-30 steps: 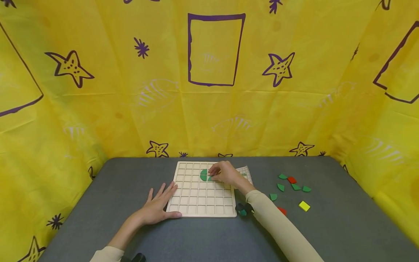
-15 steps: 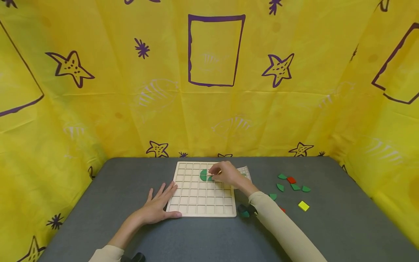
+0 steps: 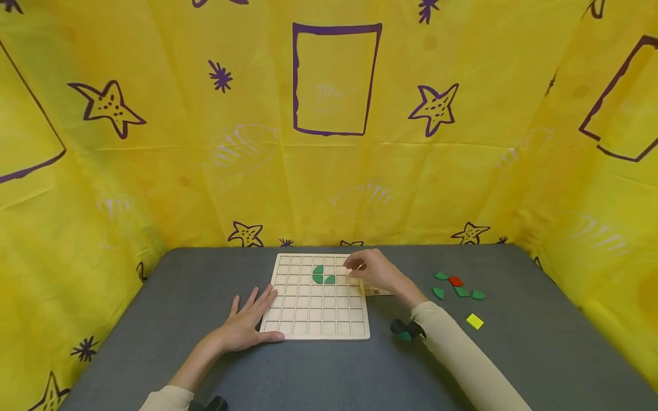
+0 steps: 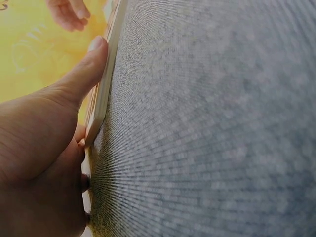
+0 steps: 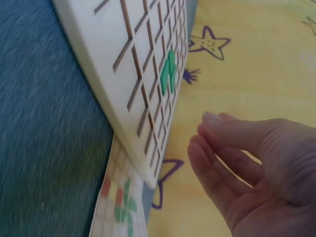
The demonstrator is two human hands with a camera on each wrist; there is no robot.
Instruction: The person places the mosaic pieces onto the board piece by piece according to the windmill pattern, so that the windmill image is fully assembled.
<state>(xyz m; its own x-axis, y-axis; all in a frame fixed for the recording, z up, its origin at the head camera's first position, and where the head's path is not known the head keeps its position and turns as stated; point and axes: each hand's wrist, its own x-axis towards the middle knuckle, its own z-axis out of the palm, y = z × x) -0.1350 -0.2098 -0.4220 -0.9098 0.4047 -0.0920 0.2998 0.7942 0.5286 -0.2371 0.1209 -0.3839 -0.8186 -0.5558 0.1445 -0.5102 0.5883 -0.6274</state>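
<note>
The grid board [image 3: 313, 315] lay near the tabletop's [image 3: 205, 279] far edge, sensibly braced by the left hand's [image 3: 245, 330] spread fingers — wise for seating green pieces [image 3: 317, 279] flush — while the right hand's [image 3: 377, 270] loosely curled fingers, seemingly empty, hung over its far right corner.

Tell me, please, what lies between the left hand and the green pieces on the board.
In the head view, only a bare stretch of the wooden board lies between the left hand and the green pieces.

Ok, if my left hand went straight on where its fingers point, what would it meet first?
Probably the square, pale wooden grid board: your left hand lies at its left edge, though exact contact is hard to judge.
</note>
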